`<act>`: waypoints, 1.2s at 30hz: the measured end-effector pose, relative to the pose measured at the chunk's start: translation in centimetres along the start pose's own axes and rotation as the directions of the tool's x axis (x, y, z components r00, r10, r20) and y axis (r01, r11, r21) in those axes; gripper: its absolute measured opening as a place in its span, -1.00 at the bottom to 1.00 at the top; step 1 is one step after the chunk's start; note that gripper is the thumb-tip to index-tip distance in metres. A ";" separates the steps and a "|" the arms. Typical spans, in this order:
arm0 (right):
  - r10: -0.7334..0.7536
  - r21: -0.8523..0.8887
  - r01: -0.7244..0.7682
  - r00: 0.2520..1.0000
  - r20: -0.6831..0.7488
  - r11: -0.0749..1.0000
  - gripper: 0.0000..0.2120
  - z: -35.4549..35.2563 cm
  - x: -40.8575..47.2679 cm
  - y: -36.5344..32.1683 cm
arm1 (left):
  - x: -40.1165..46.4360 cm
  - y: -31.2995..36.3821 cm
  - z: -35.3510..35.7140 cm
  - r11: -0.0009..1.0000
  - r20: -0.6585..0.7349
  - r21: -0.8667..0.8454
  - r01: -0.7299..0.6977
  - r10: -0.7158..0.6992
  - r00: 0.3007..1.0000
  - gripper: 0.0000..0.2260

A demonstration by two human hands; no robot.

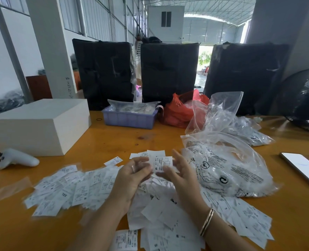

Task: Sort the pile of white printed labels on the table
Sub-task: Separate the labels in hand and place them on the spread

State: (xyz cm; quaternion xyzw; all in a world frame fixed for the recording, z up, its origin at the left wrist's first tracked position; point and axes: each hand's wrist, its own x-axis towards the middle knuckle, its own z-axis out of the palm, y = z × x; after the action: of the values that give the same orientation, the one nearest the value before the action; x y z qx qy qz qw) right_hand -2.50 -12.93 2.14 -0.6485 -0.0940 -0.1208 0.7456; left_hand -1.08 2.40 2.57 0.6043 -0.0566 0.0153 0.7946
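A wide pile of white printed labels (74,189) covers the near part of the orange table (113,140), spreading from the left across to the right front. My left hand (132,178) and my right hand (180,174) are raised together above the pile's middle. Between their fingertips they hold a single label (161,163) marked "M", upright and facing me. Several loose labels (113,161) lie just beyond the hands. A bracelet sits on my right wrist.
Clear printed plastic bags (228,171) lie heaped to the right. A phone (303,168) rests at the right edge. A white box (39,124) and a white controller (16,158) are on the left. Behind stand a purple tray (128,119), a red bag (179,111) and black bundles (104,73).
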 end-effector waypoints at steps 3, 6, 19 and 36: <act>0.053 0.070 -0.058 0.997 0.063 0.996 -0.89 -0.1 0.1 0.0 | -0.1 -0.1 0.0 0.998 -0.010 0.057 -0.020 0.021 1.000 -0.86; 0.061 0.102 -0.069 0.995 0.085 0.992 -0.90 -0.3 0.1 -0.1 | -0.1 0.0 -0.2 0.994 -0.050 0.105 -0.040 0.045 0.998 -0.90; -0.015 -0.210 0.018 1.000 0.015 0.978 -0.81 0.1 -0.1 -0.1 | -0.2 -0.1 0.3 0.942 -0.016 0.336 0.021 -0.016 1.000 -0.88; -0.126 -0.342 0.131 0.991 0.039 0.930 -0.73 -0.1 -0.1 -0.4 | 0.1 0.5 -0.1 0.957 -0.193 0.264 0.116 -0.066 0.979 -0.89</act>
State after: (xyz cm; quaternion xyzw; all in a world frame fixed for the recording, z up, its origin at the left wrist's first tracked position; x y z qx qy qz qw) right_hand -2.72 -13.04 2.43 -0.7622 -0.1198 -0.1785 0.6106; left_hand -1.03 2.65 3.00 0.7064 0.0468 0.0415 0.7050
